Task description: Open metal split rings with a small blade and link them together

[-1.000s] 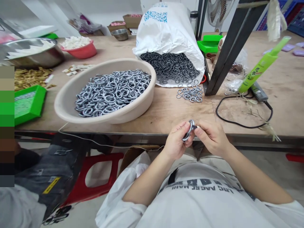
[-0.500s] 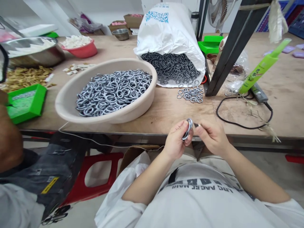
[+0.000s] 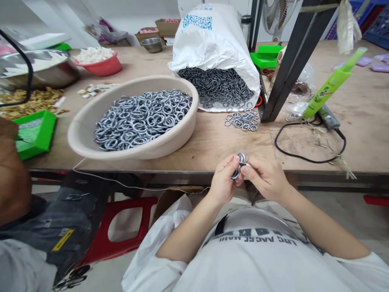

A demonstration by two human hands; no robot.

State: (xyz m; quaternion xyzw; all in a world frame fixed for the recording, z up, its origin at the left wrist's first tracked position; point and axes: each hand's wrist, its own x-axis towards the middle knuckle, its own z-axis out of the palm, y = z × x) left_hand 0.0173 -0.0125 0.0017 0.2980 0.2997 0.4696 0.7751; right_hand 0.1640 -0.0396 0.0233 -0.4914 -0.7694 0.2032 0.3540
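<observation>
My left hand (image 3: 225, 178) is closed on grey rings (image 3: 241, 156), pinched between thumb and fingers just off the table's front edge. In my right hand (image 3: 267, 176) is a small dark flat blade-like piece (image 3: 242, 164), gripped between thumb and forefinger, its tip against the rings. Most of that piece is hidden by my fingers. Beyond my hands a beige basin (image 3: 79, 142) holds a heap of similar grey rings (image 3: 146, 117). A white sack (image 3: 209, 48) lies on its side with more rings in its mouth, and a small pile of loose rings (image 3: 242, 120) sits before it.
A dark metal post (image 3: 288, 77) rises from the table (image 3: 209, 142) at right, beside a yellow-green tube (image 3: 331, 89) and a black cable (image 3: 306, 162). At left are a green tray (image 3: 45, 134), a red bowl (image 3: 103, 68) and another person's arm (image 3: 13, 178).
My right hand has moved left, bringing the dark piece from just beside the rings to against them. My left hand keeps its grip. The view has shifted slightly.
</observation>
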